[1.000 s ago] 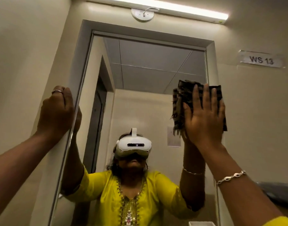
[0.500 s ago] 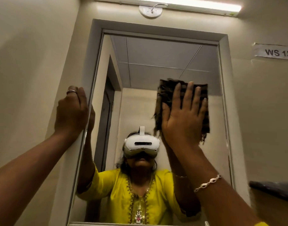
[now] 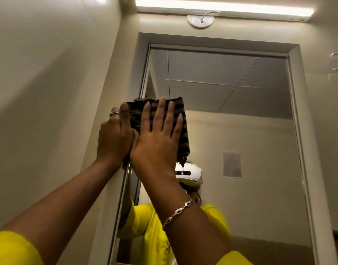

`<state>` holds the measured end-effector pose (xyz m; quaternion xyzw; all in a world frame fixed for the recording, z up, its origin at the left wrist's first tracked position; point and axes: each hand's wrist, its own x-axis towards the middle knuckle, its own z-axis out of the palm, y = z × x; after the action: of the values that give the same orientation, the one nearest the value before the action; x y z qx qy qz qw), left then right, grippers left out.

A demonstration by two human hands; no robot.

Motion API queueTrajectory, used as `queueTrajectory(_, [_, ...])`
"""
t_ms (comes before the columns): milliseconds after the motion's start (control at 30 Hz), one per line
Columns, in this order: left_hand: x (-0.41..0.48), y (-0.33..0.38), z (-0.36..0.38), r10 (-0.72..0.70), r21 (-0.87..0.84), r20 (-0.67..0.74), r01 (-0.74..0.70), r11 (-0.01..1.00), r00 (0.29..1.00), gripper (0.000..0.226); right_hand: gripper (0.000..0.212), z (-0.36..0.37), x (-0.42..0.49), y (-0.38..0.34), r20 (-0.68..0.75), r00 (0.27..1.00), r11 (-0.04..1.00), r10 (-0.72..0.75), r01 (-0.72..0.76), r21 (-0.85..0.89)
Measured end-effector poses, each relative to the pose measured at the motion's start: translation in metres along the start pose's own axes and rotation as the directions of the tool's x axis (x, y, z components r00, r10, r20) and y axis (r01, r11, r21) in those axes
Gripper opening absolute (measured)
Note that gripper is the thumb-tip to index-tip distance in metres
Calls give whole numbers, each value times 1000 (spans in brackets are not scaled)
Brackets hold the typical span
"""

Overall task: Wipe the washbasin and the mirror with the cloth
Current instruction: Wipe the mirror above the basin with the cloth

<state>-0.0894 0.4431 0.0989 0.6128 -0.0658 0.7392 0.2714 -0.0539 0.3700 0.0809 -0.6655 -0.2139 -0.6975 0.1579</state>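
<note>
Now right hand (image 3: 156,144) flat on cloth (image 3: 180,119) against mirror (image 3: 241,131), left edge.

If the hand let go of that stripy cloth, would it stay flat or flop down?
It would probably flop. The cloth looks soft: its frayed lower corner hangs limp below the right hand. It seems light, since a flat palm pins it to the mirror. Let go, it would likely slide down the smooth glass.

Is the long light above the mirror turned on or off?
On. The tube light above the mirror glows bright along its whole length and lights the wall just beneath it.
</note>
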Motion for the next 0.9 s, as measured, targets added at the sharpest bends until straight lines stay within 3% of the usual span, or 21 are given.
queueTrajectory(200, [1, -2, -1, 42, -5, 41, -42, 999, 998, 54, 65, 0, 0, 7, 21, 998, 998, -61, 61, 23])
queueTrajectory(367, [-1, 4, -6, 84, -28, 82, -82, 996, 993, 85, 61, -2, -3, 26, -40, 997, 995, -71, 74, 68])
queueTrajectory(700, [0, 2, -6, 117, 95, 62, -123, 988, 991, 84, 62, -27, -31, 126, -23, 999, 999, -44, 45, 18])
queueTrajectory(800, [-2, 5, -5, 131, 123, 41, -135, 983, 991, 68, 62, -37, -39, 162, -29, 1000, 1000, -13, 12, -21])
queueTrajectory(900, [-4, 6, -2, 114, 148, 7, -114, 982, 993, 34, 62, -45, -43, 195, -39, 999, 998, 24, -26, -63])
